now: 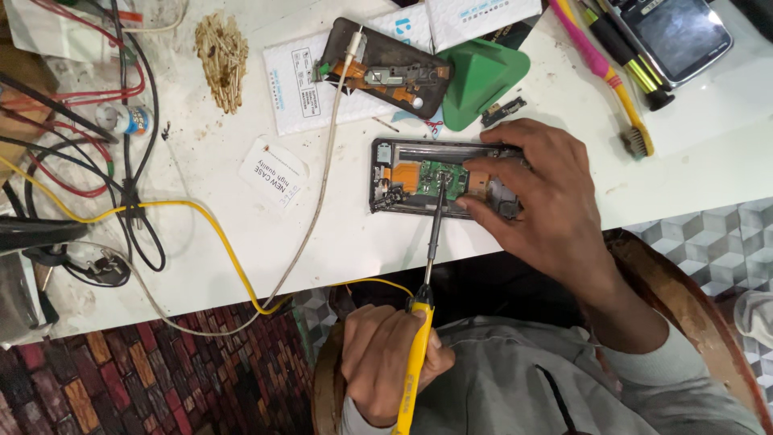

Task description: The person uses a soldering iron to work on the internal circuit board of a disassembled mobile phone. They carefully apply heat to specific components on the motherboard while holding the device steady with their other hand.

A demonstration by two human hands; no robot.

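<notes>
An opened phone with its back off lies on the white table, showing a green board and orange flex strips. My right hand grips the phone's right end, fingers over the top edge and thumb on the near edge. My left hand, low near my body, holds a yellow-handled soldering iron. Its dark shaft reaches up and the tip rests on the green board in the middle of the phone.
A second dark phone shell lies on a white padded envelope, beside a green triangular pad. A pink and yellow toothbrush and a screened device sit far right. Tangled cables, brass wool and a paper label lie left.
</notes>
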